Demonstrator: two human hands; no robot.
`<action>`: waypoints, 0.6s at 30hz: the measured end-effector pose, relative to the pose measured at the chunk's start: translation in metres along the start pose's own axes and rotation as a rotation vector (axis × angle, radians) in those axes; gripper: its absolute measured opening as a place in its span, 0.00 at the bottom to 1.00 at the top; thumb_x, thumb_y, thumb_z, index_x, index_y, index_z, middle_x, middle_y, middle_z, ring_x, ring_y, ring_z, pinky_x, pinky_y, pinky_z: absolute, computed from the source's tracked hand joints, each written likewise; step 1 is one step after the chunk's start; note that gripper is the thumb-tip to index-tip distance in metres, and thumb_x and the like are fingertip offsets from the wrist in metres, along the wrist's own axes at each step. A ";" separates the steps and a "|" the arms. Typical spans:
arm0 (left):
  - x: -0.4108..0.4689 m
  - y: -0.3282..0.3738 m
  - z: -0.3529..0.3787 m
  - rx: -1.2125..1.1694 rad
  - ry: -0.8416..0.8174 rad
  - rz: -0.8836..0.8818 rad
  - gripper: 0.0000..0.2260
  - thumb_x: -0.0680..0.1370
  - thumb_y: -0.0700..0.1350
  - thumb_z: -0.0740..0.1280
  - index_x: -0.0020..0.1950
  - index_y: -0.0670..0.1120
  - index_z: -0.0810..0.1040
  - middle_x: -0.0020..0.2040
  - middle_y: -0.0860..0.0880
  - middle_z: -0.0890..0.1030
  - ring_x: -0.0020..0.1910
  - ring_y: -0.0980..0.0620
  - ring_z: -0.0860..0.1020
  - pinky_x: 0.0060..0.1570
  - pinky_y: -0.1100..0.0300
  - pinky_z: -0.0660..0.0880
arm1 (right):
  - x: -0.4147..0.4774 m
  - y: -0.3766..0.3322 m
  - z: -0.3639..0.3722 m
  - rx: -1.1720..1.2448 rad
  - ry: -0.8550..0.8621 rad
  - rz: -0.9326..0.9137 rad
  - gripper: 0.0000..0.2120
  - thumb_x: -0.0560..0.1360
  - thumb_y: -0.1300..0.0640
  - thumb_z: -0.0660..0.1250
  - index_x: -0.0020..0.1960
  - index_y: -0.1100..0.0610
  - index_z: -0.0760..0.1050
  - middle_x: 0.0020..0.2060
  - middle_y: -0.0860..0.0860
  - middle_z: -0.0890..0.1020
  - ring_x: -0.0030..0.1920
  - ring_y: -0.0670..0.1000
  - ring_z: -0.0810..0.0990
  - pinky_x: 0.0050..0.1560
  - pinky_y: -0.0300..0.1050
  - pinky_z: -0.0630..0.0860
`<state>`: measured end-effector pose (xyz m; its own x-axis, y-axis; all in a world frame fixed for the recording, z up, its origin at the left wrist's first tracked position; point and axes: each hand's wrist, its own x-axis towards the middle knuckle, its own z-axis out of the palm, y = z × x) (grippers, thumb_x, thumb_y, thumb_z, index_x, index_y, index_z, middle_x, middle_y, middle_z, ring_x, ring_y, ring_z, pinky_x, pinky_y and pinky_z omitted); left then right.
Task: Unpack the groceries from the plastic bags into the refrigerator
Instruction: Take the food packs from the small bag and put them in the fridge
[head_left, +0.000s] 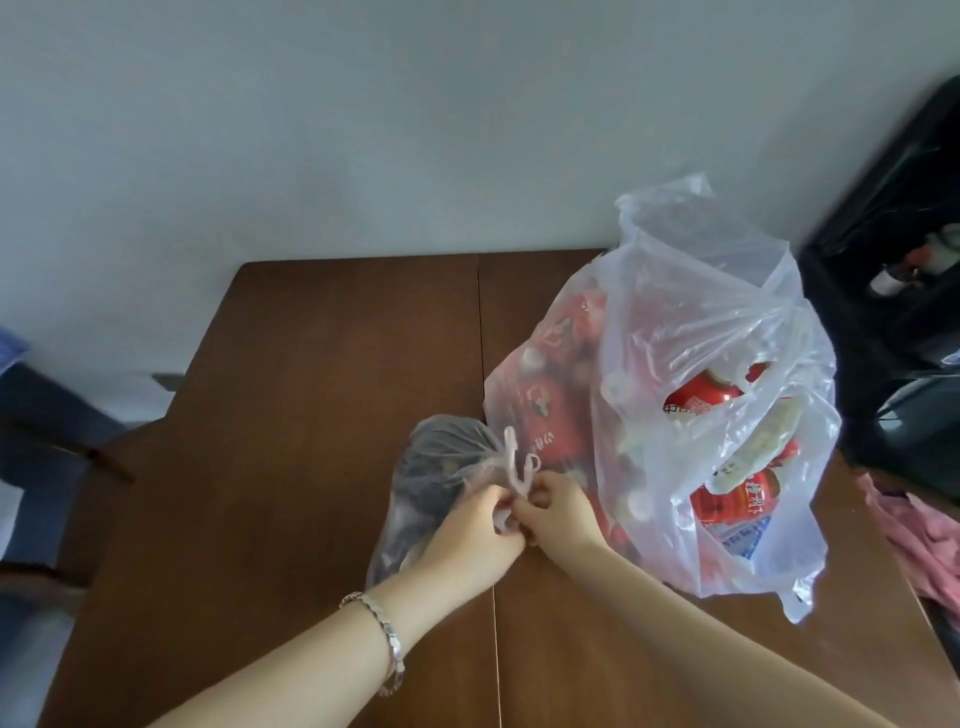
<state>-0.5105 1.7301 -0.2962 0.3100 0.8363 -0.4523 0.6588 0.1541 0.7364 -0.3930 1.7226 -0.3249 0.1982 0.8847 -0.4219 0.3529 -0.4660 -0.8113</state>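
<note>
Evidently little has been unpacked: on the table (311, 415), the knotted small bag (441, 467) is pinched at its tie by left hand (475, 535) and right hand (558, 506), while the large bag (675, 322) beside it remains full.

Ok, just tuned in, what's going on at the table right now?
A person is working at the wooden table. The left hand and the right hand both pinch the knot of a small plastic bag with dark contents, apparently to untie it. Beside it, to the right, stands a large clear plastic bag with its mouth open, holding red packaged goods. No refrigerator is in view.
</note>
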 end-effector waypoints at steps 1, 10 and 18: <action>0.001 0.000 -0.003 -0.061 0.000 -0.038 0.10 0.73 0.40 0.63 0.53 0.51 0.75 0.40 0.53 0.79 0.39 0.59 0.77 0.32 0.72 0.70 | -0.005 -0.006 0.003 0.004 -0.012 -0.032 0.03 0.71 0.61 0.68 0.41 0.58 0.74 0.31 0.51 0.80 0.30 0.47 0.77 0.30 0.38 0.71; -0.017 -0.017 -0.065 -0.445 -0.112 -0.105 0.10 0.77 0.38 0.60 0.42 0.41 0.80 0.31 0.49 0.81 0.34 0.54 0.80 0.36 0.64 0.75 | -0.038 -0.049 0.016 0.085 -0.239 -0.207 0.08 0.73 0.64 0.65 0.47 0.55 0.81 0.30 0.41 0.83 0.30 0.41 0.81 0.34 0.31 0.74; -0.019 -0.042 -0.088 -0.161 0.042 0.123 0.09 0.77 0.46 0.65 0.38 0.56 0.77 0.28 0.61 0.78 0.32 0.64 0.77 0.30 0.75 0.70 | -0.027 -0.057 0.017 -0.312 0.080 -0.509 0.15 0.74 0.67 0.64 0.57 0.54 0.80 0.49 0.43 0.76 0.46 0.41 0.72 0.49 0.30 0.68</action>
<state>-0.6048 1.7539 -0.2738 0.3501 0.8748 -0.3350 0.4990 0.1285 0.8570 -0.4340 1.7251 -0.2740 -0.0027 0.9995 0.0302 0.6705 0.0242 -0.7415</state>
